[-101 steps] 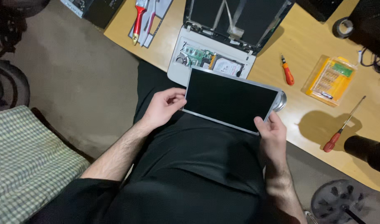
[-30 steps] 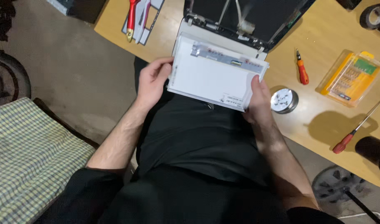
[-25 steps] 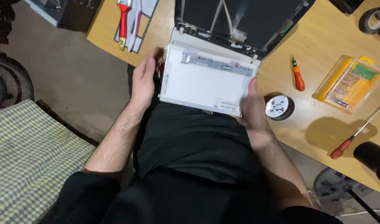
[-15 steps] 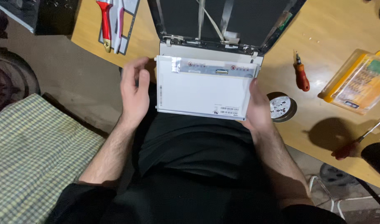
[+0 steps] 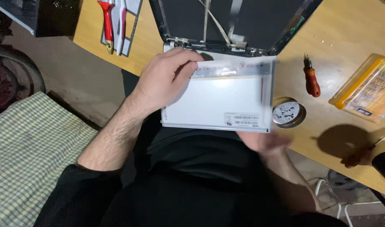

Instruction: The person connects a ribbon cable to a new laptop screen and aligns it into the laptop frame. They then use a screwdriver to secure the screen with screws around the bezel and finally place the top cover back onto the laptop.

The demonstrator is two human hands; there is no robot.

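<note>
A flat screen panel [image 5: 226,101] lies pale back side up over the base of an opened laptop, at the wooden table's [image 5: 344,25] near edge. My left hand [image 5: 165,80] lies over its upper left corner, fingers curled onto the metal strip along its top edge. My right hand [image 5: 264,141] is blurred just below the panel's lower right edge; whether it grips the panel is unclear. Behind the panel the dark, empty lid shell [image 5: 230,21] stands open, with thin cables and a flat ribbon running down it.
A round metal tin [image 5: 288,112] with small screws sits right of the panel. Further right are an orange-handled screwdriver [image 5: 312,80], a yellow bit case [image 5: 367,90] and a red-handled screwdriver [image 5: 362,155]. Red-handled tools [image 5: 106,23] lie far left. A checked cushion [image 5: 28,155] is at my left.
The panel was flipped from dark face up to pale back up and carried onto the laptop. My left hand slid onto its top left corner; my right hand dropped from the right edge to below it.
</note>
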